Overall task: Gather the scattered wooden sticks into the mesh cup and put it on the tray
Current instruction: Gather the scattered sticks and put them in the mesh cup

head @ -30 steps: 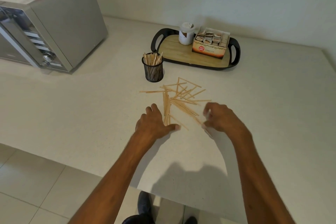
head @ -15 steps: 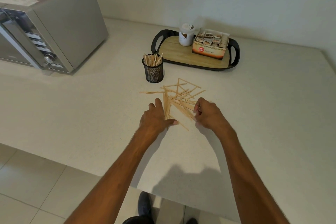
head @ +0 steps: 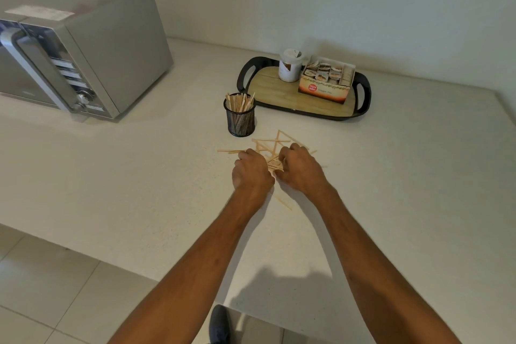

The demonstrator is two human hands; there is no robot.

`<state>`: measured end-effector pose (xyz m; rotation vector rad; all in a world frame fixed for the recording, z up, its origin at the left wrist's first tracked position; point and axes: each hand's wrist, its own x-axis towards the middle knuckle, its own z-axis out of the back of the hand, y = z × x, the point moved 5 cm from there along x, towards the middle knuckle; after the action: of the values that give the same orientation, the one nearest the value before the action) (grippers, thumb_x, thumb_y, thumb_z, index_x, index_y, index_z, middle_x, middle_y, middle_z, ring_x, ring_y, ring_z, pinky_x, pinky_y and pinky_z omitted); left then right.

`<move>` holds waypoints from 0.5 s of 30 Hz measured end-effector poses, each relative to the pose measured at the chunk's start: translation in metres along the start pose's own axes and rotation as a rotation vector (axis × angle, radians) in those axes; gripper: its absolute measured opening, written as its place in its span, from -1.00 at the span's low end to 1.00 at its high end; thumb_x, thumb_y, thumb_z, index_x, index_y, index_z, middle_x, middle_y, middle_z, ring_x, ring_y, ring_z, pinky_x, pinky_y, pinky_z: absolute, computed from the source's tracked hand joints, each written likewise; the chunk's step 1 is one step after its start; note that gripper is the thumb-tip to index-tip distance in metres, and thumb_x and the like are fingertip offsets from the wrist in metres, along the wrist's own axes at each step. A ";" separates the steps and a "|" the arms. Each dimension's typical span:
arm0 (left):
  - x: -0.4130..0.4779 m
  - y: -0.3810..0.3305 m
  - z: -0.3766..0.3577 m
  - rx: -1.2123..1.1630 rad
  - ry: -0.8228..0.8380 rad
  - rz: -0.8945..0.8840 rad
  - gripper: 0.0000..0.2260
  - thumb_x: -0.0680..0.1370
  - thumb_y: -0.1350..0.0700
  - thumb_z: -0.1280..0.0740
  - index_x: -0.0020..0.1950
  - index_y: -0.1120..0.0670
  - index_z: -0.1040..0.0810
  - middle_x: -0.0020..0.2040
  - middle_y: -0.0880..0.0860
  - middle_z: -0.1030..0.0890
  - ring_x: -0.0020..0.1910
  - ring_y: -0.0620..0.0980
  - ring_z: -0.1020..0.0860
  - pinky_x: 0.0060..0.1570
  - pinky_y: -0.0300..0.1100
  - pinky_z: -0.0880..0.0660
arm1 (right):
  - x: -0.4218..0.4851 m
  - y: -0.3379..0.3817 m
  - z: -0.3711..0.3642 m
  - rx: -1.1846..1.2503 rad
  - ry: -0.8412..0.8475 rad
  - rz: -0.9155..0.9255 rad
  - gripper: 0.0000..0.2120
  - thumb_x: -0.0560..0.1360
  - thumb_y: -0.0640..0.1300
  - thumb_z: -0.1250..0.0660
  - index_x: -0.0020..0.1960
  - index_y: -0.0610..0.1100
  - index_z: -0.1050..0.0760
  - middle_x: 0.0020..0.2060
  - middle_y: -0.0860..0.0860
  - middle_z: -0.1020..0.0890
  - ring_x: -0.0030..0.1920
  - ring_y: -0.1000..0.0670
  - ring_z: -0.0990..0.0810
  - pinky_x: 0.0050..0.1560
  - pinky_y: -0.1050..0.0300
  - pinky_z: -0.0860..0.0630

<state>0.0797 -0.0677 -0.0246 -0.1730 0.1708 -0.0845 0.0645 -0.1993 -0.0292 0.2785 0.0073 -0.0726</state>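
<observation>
Sticks (head: 240, 102) stand in mesh cup (head: 240, 123); tray (head: 267, 90) holds jar (head: 290, 70) and box (head: 324, 90).

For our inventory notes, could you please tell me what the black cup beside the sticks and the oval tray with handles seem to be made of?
The black mesh cup looks like matt wire mesh, probably metal: the sticks inside show through its wall. The black-rimmed oval tray seems glossy plastic round a pale wood-grain floor, possibly laminate.

Bare forearms (head: 195, 265), dark shoe (head: 220, 325).
</observation>
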 end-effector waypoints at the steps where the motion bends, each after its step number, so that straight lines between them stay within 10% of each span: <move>1: 0.001 0.000 0.000 0.022 0.000 0.000 -0.37 0.61 -0.01 -0.49 0.53 0.29 -0.34 0.36 0.22 -0.53 0.29 0.14 -0.62 0.15 -0.09 -0.60 | 0.001 0.001 0.000 0.007 0.001 -0.004 -0.64 0.56 0.02 -0.51 0.26 -0.12 -0.56 0.20 -0.10 -0.55 0.21 -0.13 -0.54 0.04 -0.02 -0.54; 15: 0.019 0.008 0.000 -0.061 -0.011 -0.009 -0.60 0.64 0.12 -0.45 0.41 0.24 -0.46 0.30 0.21 -0.63 0.26 0.17 -0.65 0.13 -0.02 -0.62 | 0.008 0.005 -0.001 -0.138 0.011 0.032 -0.72 0.55 -0.16 -0.44 0.22 -0.22 -0.52 0.14 -0.18 -0.63 0.13 -0.20 -0.62 -0.08 0.00 -0.48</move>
<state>0.0990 -0.0618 -0.0291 -0.2353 0.1621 -0.0873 0.0731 -0.1951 -0.0294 0.1408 0.0188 -0.0382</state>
